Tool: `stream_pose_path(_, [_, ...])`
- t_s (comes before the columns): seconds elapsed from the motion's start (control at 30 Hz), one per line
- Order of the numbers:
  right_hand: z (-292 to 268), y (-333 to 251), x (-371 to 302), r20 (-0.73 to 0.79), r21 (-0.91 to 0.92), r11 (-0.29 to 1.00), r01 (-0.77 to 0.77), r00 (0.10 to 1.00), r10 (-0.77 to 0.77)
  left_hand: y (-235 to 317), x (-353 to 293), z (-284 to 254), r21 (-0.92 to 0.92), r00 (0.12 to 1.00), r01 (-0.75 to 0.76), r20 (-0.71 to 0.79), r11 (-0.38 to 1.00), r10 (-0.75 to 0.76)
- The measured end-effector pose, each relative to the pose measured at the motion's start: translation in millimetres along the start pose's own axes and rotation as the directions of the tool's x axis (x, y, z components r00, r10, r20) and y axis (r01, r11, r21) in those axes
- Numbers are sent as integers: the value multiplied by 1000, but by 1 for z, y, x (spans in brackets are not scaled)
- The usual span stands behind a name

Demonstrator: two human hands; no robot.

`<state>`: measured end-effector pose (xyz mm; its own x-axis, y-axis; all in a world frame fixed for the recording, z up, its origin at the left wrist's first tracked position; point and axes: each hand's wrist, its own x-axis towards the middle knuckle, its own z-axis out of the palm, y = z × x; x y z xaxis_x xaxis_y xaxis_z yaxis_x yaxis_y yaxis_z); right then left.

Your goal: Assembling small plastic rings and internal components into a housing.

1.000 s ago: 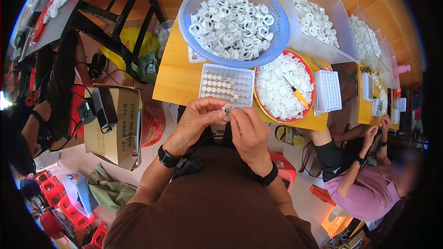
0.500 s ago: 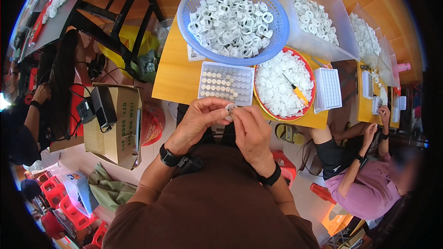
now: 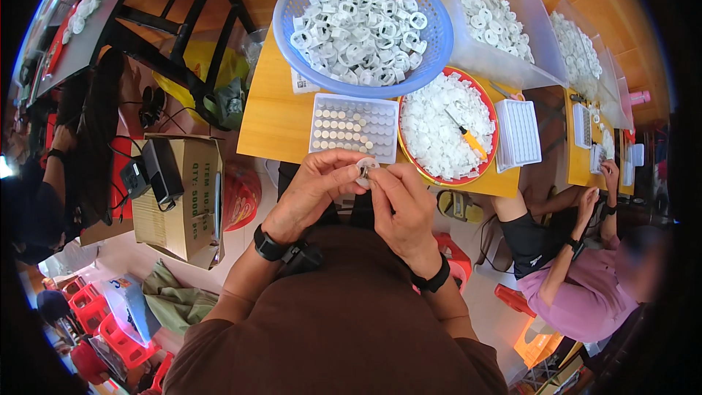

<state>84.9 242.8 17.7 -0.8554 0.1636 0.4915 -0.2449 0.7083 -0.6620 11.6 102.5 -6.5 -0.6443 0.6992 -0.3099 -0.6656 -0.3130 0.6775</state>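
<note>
Over the table's near edge, a small round white plastic part (image 3: 368,165) is pinched between my two hands. The thumb and fingers of my left hand (image 3: 311,194) grip its left side. My right hand (image 3: 404,212) has thumb and fingertips closed at its lower right edge; whether they also hold some tiny piece is hidden. Just beyond my fingers lies a white compartment tray (image 3: 382,118), with small beige discs in several rows of its left part. To its right, a round red-rimmed tray (image 3: 494,113) is heaped with small translucent white pieces, and a yellow-handled screwdriver (image 3: 474,143) lies on the heap.
Behind stands a blue basket (image 3: 281,25) full of white ring-shaped parts, beside a clear bin (image 3: 545,73) of similar parts. Stacked white trays (image 3: 518,135) sit at the table's right edge. A cardboard box (image 3: 191,208) is on my left. At right, a co-worker (image 3: 585,285) sits.
The white part has turned a little and shows more of its round face. My hands stay together around it. The whole view has shifted slightly.
</note>
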Motion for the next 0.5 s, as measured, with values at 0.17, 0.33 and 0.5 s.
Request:
stream_pose_path(0.17, [-5,-3,3,-36,154,985,-76,996,82,-2,1,-1,-155,997,11,80,988,2])
stream_pose_path(0.33, [-9,1,3,-15,362,898,-252,961,276,-2,2,-1,-172,994,23,111,985,-3])
stream_pose_path(0.5, [-12,3,9,-39,312,915,-257,959,282,-1,1,1,-174,995,29,104,984,-11])
